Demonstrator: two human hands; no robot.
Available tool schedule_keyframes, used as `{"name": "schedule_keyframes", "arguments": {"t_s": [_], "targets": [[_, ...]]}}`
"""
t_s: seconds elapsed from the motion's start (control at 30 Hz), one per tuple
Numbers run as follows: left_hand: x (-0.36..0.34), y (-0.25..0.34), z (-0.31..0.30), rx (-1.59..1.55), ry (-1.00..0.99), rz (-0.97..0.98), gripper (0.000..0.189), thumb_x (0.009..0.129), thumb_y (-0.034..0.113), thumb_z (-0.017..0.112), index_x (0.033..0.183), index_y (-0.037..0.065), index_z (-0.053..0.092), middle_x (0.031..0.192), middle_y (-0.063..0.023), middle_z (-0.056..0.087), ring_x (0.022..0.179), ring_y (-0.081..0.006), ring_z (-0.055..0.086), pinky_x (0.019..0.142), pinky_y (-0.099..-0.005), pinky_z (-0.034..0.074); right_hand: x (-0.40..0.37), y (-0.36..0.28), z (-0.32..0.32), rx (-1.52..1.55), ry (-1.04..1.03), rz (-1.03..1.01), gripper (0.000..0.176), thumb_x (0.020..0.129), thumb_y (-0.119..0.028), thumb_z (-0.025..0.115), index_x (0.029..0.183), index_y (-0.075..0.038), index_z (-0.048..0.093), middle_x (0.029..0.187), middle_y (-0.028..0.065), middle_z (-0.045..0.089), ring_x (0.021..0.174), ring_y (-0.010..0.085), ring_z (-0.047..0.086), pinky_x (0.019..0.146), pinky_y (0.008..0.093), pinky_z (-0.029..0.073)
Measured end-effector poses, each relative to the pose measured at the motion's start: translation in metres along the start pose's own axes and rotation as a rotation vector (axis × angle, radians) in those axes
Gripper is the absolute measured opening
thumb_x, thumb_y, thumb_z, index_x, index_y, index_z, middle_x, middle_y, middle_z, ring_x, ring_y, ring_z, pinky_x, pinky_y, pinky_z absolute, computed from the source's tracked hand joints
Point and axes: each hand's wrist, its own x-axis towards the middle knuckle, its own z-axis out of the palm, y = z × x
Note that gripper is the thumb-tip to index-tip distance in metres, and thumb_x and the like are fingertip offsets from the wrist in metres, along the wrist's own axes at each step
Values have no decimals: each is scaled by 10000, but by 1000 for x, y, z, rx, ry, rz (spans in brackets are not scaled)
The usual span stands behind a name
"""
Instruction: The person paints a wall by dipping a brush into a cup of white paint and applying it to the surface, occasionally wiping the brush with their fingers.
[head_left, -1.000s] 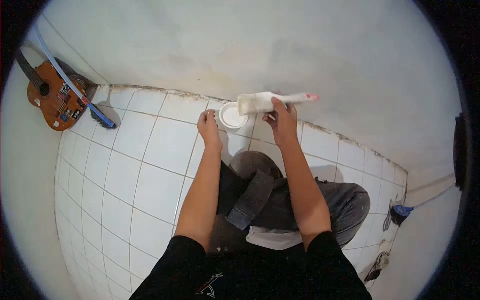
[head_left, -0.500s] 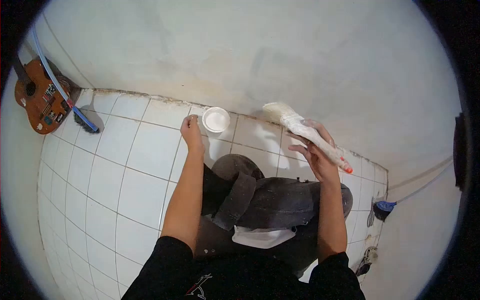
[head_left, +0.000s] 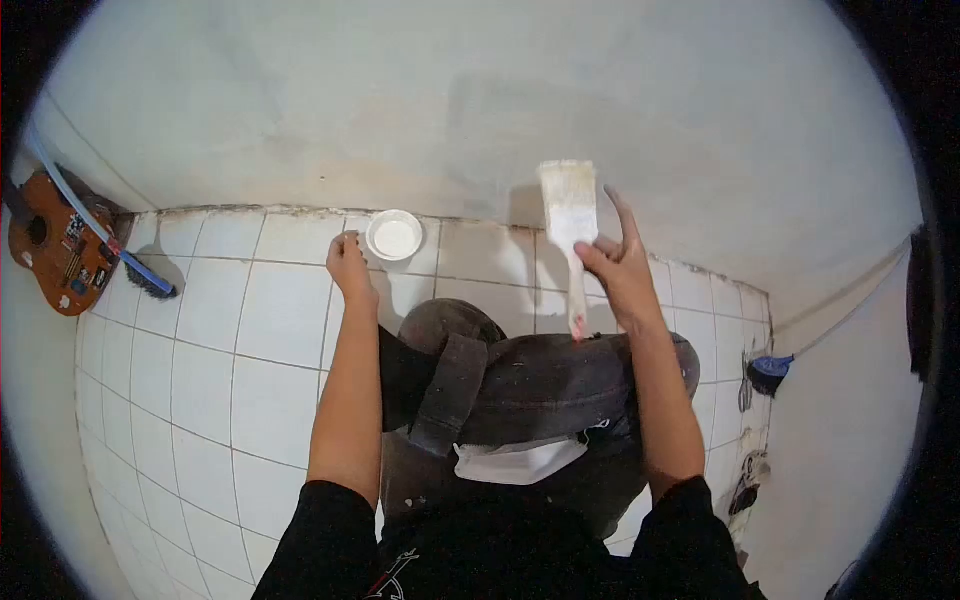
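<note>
1. Black sleeves [head_left: 330,540], 6 o'clock, nearest the camera; bare forearms run out from them towards 12.
2. Knees in dark trousers [head_left: 560,380], centre, folded between the forearms; a white cloth [head_left: 515,462] shows just under them.
3. Left hand [head_left: 350,262], 11 o'clock of the knees. Its fingers are curled under, low over the floor, just beside the bowl; whether they touch its rim cannot be told.
4. Right hand [head_left: 620,270], 1 o'clock of the knees. Thumb and fingers clasp the paintbrush handle, with the forefinger stretched straight up.
5. Paintbrush [head_left: 570,215], white-coated and upright. The bristles are at 12 against the base of the wall, and the red-tipped handle end hangs at 6, over the knee.
6. Bowl [head_left: 395,235], small and round, filled with white. It stands on the floor at the foot of the wall, at 9 o'clock of the paintbrush and well apart from it.
7. Tiled floor [head_left: 230,340], white squares with dark joints.
8. Wall [head_left: 450,90], pale and stained along the bottom edge.
9. Guitar [head_left: 50,250], far 9 o'clock, leaning in the corner; a broom [head_left: 150,280] with a blue handle lies just beside it.
</note>
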Motion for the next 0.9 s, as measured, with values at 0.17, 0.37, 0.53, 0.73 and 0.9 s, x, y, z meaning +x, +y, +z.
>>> {"name": "schedule_keyframes", "arguments": {"t_s": [0.17, 0.37, 0.53, 0.73, 0.9], "targets": [[-1, 5, 5, 28, 9, -22, 154, 897, 198, 593, 893, 46, 620, 792, 14, 510, 679, -73, 415, 591, -238, 357, 39, 16, 10, 152, -100, 173, 657, 905, -141, 635, 1435, 9, 276, 1076, 179, 642, 938, 216, 645, 754, 335, 541], [3, -4, -2, 96, -42, -4, 159, 879, 233, 607, 929, 85, 634, 834, 24, 513, 716, -70, 445, 598, -233, 369, 67, 90, 62, 488, 17, 456, 410, 975, -254, 433, 1285, 10, 389, 1102, 191, 531, 889, 306, 603, 770, 472, 537], [4, 0, -6, 107, -54, -33, 160, 873, 248, 615, 940, 103, 626, 870, 21, 514, 755, -83, 447, 625, -243, 372, 78, 122, 66, 448, 36, 477, 349, 966, -245, 436, 1203, 9, 460, 1047, 166, 556, 828, 279, 608, 757, 443, 534], [4, 1, -1, 133, -70, -25, 168, 865, 257, 610, 943, 107, 615, 896, 16, 513, 785, -94, 447, 640, -256, 374, 70, 125, 49, 377, 104, 423, 347, 950, -168, 560, 1228, 21, 472, 1016, 138, 626, 833, 244, 647, 779, 423, 549], [1, 4, 0, 188, -64, 1, 174, 858, 261, 606, 943, 110, 611, 899, 15, 508, 784, -99, 444, 651, -262, 376, 74, 127, 51, 340, 76, 449, 445, 961, -153, 548, 1339, -38, 343, 1109, 163, 603, 881, 276, 663, 781, 485, 557]]}}
